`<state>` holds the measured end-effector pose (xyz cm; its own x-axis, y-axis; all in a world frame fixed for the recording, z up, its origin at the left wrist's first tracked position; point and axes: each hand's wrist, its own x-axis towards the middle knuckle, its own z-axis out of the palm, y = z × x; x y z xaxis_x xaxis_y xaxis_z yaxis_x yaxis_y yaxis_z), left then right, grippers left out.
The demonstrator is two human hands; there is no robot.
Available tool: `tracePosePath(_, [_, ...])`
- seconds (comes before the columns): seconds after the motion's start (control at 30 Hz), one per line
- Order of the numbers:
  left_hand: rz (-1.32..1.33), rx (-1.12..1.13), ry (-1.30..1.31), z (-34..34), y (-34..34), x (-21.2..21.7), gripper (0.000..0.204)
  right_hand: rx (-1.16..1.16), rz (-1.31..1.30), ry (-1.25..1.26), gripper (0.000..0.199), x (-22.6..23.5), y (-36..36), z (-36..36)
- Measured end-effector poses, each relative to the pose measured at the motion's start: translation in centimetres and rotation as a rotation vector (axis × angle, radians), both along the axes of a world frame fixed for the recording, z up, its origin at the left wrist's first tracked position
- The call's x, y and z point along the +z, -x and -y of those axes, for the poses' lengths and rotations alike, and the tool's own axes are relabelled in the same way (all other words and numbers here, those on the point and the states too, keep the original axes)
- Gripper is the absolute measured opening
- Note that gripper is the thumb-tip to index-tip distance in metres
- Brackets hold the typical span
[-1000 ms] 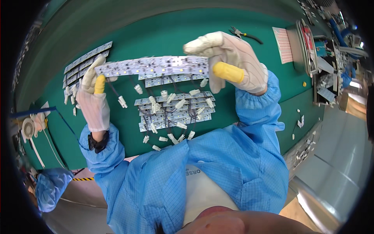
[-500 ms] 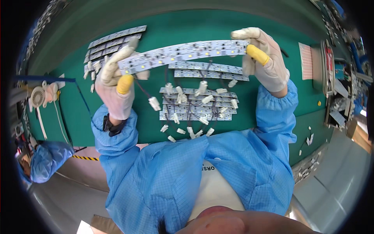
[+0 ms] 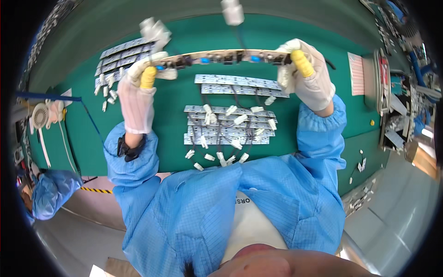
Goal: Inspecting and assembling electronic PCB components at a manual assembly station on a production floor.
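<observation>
Both hands gloved in white, each with a yellow tip on one finger. Left hand (image 3: 137,94) clamped on the left end of a long strip of circuit board (image 3: 221,57), right hand (image 3: 307,74) clamped on its right end; hands well apart, strip held level above the green surface (image 3: 184,34), toward its far side. White plugs on dark wires hanging off the strip, one (image 3: 232,11) blurred above it, another (image 3: 154,30) blurred near the left hand.

Open green room far of the strip and to the near left of the left hand; near edge of the surface running just in front of the blue sleeves.

Below the strip, two rows of boards (image 3: 237,84) lying flat. Nearer still, a stack of boards (image 3: 228,127) with tangled wires and white plugs, loose plugs (image 3: 217,158) spilling toward the near edge. Far left, another group of boards (image 3: 122,53) with small white plugs beside it.

Right side crowded: a pink-lined sheet (image 3: 356,74) lying flat, then a tray standing on edge (image 3: 376,76) and a cluttered bench beyond. Left edge: a white round fan (image 3: 40,115) and a blue rod (image 3: 48,98) reaching in over the surface. Yellow-and-black striped tape (image 3: 94,190) on the floor near left.
</observation>
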<state>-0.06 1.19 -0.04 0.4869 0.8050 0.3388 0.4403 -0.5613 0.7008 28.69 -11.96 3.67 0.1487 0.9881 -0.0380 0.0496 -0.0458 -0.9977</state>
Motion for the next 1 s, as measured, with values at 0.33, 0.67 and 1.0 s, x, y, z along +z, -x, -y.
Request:
tracePosePath(0.33, [-0.119,0.081,-0.069,0.6,-0.3,0.2,0.029,0.005,0.449,-0.224,0.035,-0.5,-0.9,-0.2])
tracePosePath(0.67, [0.181,-0.092,0.250,1.0,-0.3,1.3,0.059,-0.019,0.522,-0.116,0.039,-2.5,-1.4,-0.5])
tracePosePath(1.0, [0.471,-0.282,0.461,0.6,-0.1,1.0,0.033,0.059,-0.277,0.077,0.044,0.0,0.9,-0.8])
